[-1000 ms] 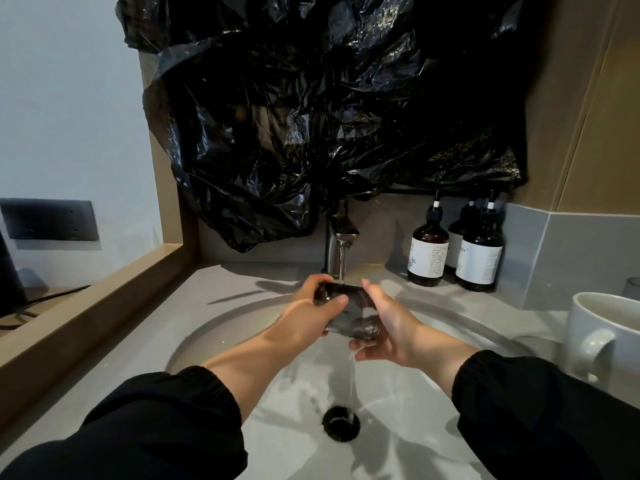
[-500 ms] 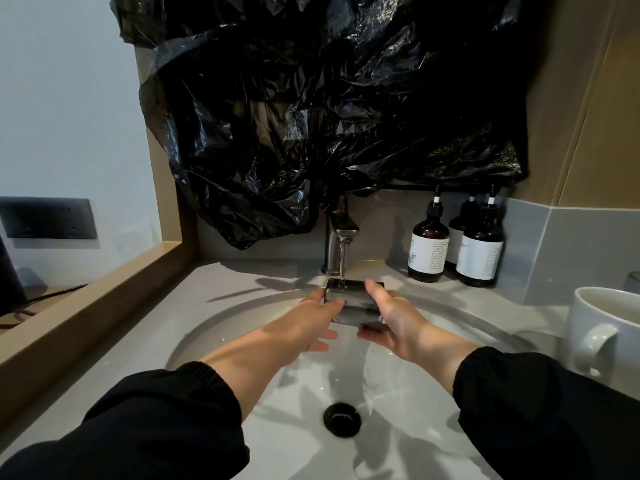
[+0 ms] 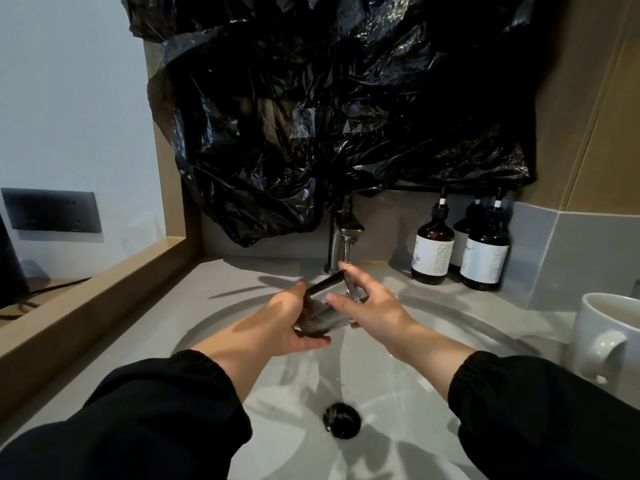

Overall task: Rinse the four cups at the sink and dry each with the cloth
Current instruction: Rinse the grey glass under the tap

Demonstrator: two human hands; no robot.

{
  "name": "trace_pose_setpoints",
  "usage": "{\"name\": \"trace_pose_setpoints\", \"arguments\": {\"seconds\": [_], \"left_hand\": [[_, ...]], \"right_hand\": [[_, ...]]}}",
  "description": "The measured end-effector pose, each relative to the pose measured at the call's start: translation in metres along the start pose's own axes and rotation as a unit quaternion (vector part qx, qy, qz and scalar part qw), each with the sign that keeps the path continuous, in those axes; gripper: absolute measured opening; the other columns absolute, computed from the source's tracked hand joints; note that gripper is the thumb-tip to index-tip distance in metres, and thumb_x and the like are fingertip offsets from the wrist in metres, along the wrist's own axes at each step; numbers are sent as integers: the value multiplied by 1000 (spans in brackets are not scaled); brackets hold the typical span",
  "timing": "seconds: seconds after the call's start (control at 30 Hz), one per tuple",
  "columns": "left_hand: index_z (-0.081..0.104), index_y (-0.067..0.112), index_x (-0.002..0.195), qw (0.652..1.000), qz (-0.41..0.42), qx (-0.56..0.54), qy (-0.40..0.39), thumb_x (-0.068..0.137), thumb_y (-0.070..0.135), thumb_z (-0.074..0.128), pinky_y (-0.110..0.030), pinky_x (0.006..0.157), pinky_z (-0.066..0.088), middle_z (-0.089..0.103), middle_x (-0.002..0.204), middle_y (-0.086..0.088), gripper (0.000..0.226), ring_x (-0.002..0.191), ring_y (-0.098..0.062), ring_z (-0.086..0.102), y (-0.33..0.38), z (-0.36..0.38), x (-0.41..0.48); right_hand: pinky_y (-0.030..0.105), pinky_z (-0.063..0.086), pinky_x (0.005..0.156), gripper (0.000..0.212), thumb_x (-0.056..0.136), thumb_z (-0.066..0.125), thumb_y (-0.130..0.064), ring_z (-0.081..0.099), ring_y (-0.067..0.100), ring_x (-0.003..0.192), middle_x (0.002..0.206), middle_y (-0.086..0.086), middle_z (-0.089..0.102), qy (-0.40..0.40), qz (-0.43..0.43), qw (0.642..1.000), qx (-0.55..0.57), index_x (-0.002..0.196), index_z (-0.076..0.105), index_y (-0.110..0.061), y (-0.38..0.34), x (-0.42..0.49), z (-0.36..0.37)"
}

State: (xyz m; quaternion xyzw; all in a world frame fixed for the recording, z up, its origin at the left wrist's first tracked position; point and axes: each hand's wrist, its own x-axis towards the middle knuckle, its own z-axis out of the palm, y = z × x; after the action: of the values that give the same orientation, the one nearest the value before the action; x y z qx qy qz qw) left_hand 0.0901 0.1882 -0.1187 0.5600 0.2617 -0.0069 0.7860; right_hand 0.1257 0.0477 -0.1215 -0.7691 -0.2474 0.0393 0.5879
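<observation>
A clear glass cup point(image 3: 323, 306) with a dark rim is held tilted over the white sink basin point(image 3: 398, 393), right under the running tap point(image 3: 343, 237). My left hand point(image 3: 280, 323) cradles its base from below with curled fingers. My right hand point(image 3: 370, 306) grips the rim end, index finger up by the water stream. A white mug point(image 3: 609, 337) with a handle stands on the counter at the right edge. No cloth shows.
Three brown pump bottles point(image 3: 433, 251) stand behind the basin to the right of the tap. A black plastic sheet point(image 3: 329, 116) covers the wall above. A wooden ledge point(image 3: 86, 299) runs along the left. The drain point(image 3: 342, 420) sits low in the basin.
The cup has turned from nearly level under the stream to tilted, rim up and to the right. My left hand has slid beneath its base and my right hand has shifted onto the rim.
</observation>
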Motion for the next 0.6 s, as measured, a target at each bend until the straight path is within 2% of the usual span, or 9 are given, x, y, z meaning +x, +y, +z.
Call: {"name": "trace_pose_setpoints", "arguments": {"seconds": [0.07, 0.1, 0.17, 0.23, 0.27, 0.33, 0.4, 0.53, 0.6], "left_hand": [[54, 6, 106, 1000, -12, -3, -5, 102, 39, 40, -54, 75, 56, 60, 111, -17, 37, 101, -36, 61, -1, 1, 2], [53, 6, 113, 1000, -19, -2, -9, 102, 38, 39, -53, 69, 57, 59, 114, -18, 37, 104, -38, 60, -1, 1, 3], [53, 6, 117, 1000, -27, 5, -14, 102, 36, 39, -52, 64, 57, 59, 117, -20, 37, 106, -39, 59, -3, 1, 5], [54, 5, 114, 999, -25, 4, -19, 102, 33, 39, -54, 69, 57, 59, 116, -21, 34, 105, -40, 59, -3, 1, 6], [54, 5, 112, 999, -23, 2, -22, 102, 32, 38, -55, 73, 57, 60, 113, -21, 33, 104, -39, 59, -3, 0, 5], [55, 7, 111, 999, -14, 7, -29, 103, 32, 37, -55, 78, 56, 60, 111, -19, 32, 102, -37, 60, -4, 1, 4], [55, 10, 109, 999, -4, 3, -39, 103, 35, 38, -55, 82, 55, 58, 114, -17, 30, 108, -37, 58, -5, 3, 3], [54, 10, 93, 998, 20, -7, -55, 102, 34, 41, -54, 87, 52, 59, 113, -15, 29, 111, -34, 60, -7, 7, 6], [53, 10, 92, 998, 34, -9, -55, 101, 31, 45, -53, 89, 52, 57, 102, -11, 24, 106, -33, 62, -8, 7, 8]], "right_hand": [[27, 44, 99, 69, 81, 74, -29, 45, 10, 126, 139, -10, 43, 7, -5, 1000, -13, 141, 40, -36, 0, 1, 1], [24, 40, 101, 73, 79, 76, -28, 42, 9, 127, 138, -9, 44, 12, -5, 1000, -14, 142, 39, -32, 0, 2, 3], [14, 35, 93, 79, 75, 80, -25, 44, 4, 120, 128, -12, 49, 28, -7, 1000, -10, 143, 39, -24, 1, 3, 8], [11, 34, 88, 79, 73, 82, -28, 48, 4, 116, 121, -13, 52, 43, -9, 999, -17, 140, 40, -23, 2, 6, 12], [14, 35, 90, 81, 72, 82, -31, 48, 7, 119, 124, -11, 52, 50, -6, 999, -18, 141, 39, -22, 4, 8, 13], [25, 40, 96, 85, 73, 80, -35, 45, 11, 122, 126, -7, 45, 66, 13, 998, -11, 144, 34, -23, 6, 11, 12], [34, 47, 93, 84, 75, 78, -39, 52, 17, 116, 121, -5, 46, 77, 30, 997, -12, 144, 34, -22, 8, 13, 10], [27, 53, 68, 68, 82, 71, -36, 59, 16, 95, 96, -13, 51, 93, 46, 995, 11, 139, 38, -16, 8, 15, 2], [30, 55, 71, 64, 84, 70, -34, 60, 20, 98, 98, -9, 53, 95, 68, 992, 46, 138, 40, -16, 10, 17, -2]]}}
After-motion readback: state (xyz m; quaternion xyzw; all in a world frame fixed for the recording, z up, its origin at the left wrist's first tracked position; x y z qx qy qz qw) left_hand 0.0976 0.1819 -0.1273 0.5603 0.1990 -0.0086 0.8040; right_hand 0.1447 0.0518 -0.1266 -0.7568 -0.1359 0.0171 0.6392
